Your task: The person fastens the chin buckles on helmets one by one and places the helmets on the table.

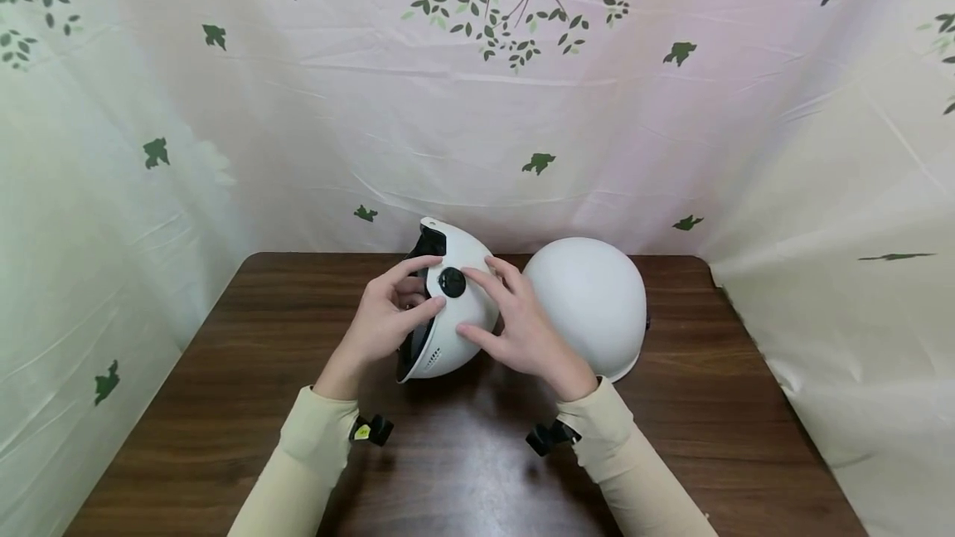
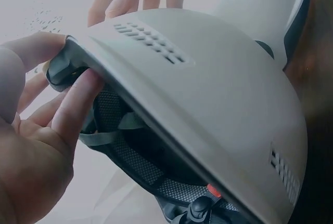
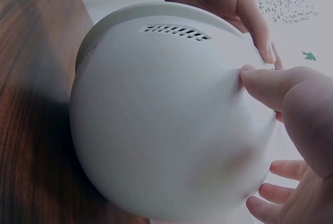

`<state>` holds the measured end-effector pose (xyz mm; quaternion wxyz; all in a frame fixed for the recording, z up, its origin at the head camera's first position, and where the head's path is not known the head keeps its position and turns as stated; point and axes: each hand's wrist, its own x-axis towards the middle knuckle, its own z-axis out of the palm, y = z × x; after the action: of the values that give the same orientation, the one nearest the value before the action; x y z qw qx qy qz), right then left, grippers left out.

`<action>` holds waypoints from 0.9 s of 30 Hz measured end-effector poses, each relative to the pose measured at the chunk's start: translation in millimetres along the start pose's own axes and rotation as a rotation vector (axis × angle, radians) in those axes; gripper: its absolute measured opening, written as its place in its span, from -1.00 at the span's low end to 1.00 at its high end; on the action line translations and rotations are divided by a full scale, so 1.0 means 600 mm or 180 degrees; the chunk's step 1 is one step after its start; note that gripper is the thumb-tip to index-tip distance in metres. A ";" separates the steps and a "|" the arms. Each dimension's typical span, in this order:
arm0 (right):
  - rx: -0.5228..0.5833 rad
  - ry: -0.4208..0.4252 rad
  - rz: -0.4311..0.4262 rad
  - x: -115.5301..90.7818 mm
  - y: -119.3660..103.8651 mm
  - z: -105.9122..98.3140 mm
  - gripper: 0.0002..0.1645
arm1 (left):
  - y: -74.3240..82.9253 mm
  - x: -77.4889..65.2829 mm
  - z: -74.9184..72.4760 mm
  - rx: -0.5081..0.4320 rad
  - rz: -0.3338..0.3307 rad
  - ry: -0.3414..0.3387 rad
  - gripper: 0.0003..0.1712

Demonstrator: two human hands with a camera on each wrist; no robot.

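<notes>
A white helmet [image 1: 470, 334] stands tilted on the table, its opening facing left and a round black piece [image 1: 452, 282] uppermost on its side. My left hand [image 1: 384, 317] holds the rim beside the black piece. In the left wrist view, one finger lies under the rim near the dark padding [image 2: 143, 169], straps and a red buckle part [image 2: 214, 189]. The right hand [image 1: 518, 326] holds the shell from the right, thumb and fingers spread apart, one fingertip close to the black piece. Vent slots [image 3: 177, 30] show in the shell.
A second white helmet [image 1: 585, 301] sits dome up just right of the held one. Both are near the back edge of the dark wooden table [image 1: 246, 388]. A pale curtain [image 1: 448, 131] with leaf prints hangs behind and at the sides.
</notes>
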<state>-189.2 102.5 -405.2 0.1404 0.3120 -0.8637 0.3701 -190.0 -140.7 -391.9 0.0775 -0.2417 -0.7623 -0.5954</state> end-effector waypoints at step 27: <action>-0.0050 -0.0032 0.0011 0.001 0.000 0.000 -0.11 | -0.004 -0.010 0.003 -0.0417 0.0029 0.0274 -0.38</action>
<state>-189.4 102.1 -405.0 0.1378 0.3113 -0.8678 0.3620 -185.7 -141.1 -396.8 0.0970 -0.2239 -0.7165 -0.6535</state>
